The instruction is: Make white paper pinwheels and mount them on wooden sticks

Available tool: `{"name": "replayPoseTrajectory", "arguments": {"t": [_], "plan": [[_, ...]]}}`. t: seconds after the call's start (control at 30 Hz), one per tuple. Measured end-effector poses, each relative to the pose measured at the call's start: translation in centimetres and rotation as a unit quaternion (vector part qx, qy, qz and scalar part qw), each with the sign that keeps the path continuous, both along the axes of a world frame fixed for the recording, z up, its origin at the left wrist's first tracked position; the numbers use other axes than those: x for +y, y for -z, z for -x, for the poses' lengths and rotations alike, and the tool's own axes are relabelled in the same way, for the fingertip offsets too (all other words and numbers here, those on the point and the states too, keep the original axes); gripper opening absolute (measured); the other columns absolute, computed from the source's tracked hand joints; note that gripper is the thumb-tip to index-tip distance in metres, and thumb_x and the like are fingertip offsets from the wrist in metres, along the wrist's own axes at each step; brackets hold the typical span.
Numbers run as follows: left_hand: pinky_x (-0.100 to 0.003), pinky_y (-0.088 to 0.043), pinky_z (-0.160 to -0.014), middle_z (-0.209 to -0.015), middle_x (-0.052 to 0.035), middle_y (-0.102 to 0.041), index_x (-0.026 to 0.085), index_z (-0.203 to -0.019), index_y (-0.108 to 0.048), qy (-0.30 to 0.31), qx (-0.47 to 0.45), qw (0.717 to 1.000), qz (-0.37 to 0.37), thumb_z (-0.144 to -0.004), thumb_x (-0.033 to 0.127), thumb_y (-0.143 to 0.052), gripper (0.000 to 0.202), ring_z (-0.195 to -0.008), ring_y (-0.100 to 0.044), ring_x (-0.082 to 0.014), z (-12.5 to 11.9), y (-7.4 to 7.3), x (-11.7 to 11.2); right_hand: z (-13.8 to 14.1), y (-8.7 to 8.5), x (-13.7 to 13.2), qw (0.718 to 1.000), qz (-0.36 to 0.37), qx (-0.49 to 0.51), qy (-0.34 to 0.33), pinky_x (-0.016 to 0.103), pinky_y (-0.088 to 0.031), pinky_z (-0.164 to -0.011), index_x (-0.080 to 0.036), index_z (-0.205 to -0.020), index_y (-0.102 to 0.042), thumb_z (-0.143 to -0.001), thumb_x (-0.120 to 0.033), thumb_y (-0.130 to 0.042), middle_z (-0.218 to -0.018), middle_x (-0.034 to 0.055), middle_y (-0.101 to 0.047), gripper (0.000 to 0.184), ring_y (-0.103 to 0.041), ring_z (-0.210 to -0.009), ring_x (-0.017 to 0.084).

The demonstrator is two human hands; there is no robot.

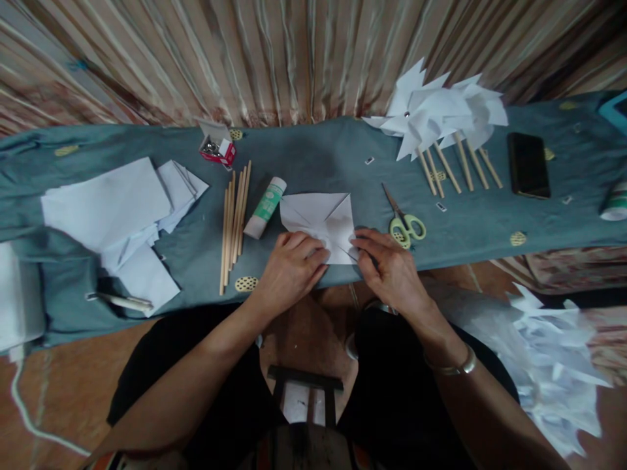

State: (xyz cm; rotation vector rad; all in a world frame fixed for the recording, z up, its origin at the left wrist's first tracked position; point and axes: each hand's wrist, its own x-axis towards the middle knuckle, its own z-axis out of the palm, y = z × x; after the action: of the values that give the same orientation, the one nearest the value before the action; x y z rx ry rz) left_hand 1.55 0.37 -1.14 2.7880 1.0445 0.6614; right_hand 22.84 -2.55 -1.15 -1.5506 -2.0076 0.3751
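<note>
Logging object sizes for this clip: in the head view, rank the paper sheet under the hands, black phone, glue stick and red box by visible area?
1. Paper sheet, though partly covered
2. Black phone
3. Glue stick and red box: too alike to rank

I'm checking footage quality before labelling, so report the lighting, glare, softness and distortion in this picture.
In the head view throughout: dim light, the curtain darkening towards the upper right corner; its folds fanning outward, suggesting wide-angle distortion; a small glint on the bracelet; print on the green-labelled tube too soft to read; the slit white paper bright against the cloth.
</note>
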Motion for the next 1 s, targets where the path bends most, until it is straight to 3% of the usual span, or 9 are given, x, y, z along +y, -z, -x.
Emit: {"name": "replayPoseTrajectory", "arguments": {"t": [0.2, 0.3, 0.43, 0.6, 0.77, 1.0], "plan": [[-0.034, -0.047, -0.074, -0.096, -0.008, -0.073, 0.014, -0.098, -0.069, 0.001, -0.026, 1.0, -0.003, -0.094, 0.022, -0.052, 0.018, -0.086, -0.064, -0.0202, 0.2, 0.2, -0.3, -1.3, -0.6, 0.1, 0.995, 0.074, 0.051, -0.04, 0.048, -0.046, -0.105, -0.024, -0.116, -0.067, -0.076, -0.011, -0.056, -0.135, 0.0089, -0.059, 0.043, -0.056, -0.125, 0.026], [-0.033, -0.049, -0.076, -0.097, -0.0079, -0.073, 0.015, -0.098, -0.068, 0.002, -0.04, 0.999, 0.019, -0.095, 0.022, -0.052, 0.018, -0.087, -0.066, -0.019, 0.5, 0.4, -0.7, -1.8, -0.7, 0.2, 0.987, 0.11, 0.1, -0.062, 0.05, -0.042, -0.108, -0.027, -0.117, -0.067, -0.078, -0.018, -0.065, -0.142, 0.0075, -0.054, 0.04, -0.051, -0.131, 0.027], [-0.032, -0.05, -0.077, -0.095, -0.0068, -0.074, 0.015, -0.098, -0.068, 0.016, -0.051, 0.998, 0.045, -0.095, 0.022, -0.052, 0.017, -0.088, -0.067, -0.0188, 0.6, 0.2, -1.2, -1.7, -0.6, 0.5, 0.97, 0.135, 0.193, -0.066, 0.049, -0.041, -0.11, -0.028, -0.102, -0.073, -0.079, -0.033, -0.072, -0.137, 0.0063, -0.059, 0.023, -0.054, -0.129, 0.026], [-0.032, -0.05, -0.074, -0.092, -0.0058, -0.073, 0.014, -0.095, -0.068, 0.033, -0.063, 0.996, 0.05, -0.094, 0.02, -0.053, 0.016, -0.084, -0.066, -0.0187, 0.5, 0.0, -1.6, -1.0, -0.5, 0.9, 0.952, 0.147, 0.261, -0.062, 0.047, -0.042, -0.108, -0.026, -0.083, -0.074, -0.08, -0.037, -0.072, -0.128, 0.0055, -0.065, 0.012, -0.059, -0.122, 0.024], [-0.033, -0.052, -0.076, -0.092, -0.0063, -0.072, 0.015, -0.095, -0.068, 0.033, -0.046, 0.997, 0.057, -0.094, 0.02, -0.052, 0.017, -0.086, -0.064, -0.0193, 0.5, 0.0, -1.9, 0.1, -0.1, 1.0, 0.955, 0.141, 0.254, -0.055, 0.047, -0.042, -0.108, -0.024, -0.079, -0.072, -0.081, -0.036, -0.071, -0.127, 0.0065, -0.066, 0.012, -0.058, -0.122, 0.024], [-0.034, -0.054, -0.077, -0.09, -0.0077, -0.071, 0.013, -0.103, -0.064, 0.009, -0.052, 0.996, 0.076, -0.094, 0.022, -0.051, 0.018, -0.084, -0.065, -0.0196, 0.3, 0.3, -2.2, 1.1, 0.4, 1.2, 0.985, 0.071, 0.156, -0.004, 0.051, -0.045, -0.104, -0.024, -0.075, -0.069, -0.077, -0.023, -0.069, -0.128, 0.0061, -0.064, 0.002, -0.059, -0.119, 0.027]]}}
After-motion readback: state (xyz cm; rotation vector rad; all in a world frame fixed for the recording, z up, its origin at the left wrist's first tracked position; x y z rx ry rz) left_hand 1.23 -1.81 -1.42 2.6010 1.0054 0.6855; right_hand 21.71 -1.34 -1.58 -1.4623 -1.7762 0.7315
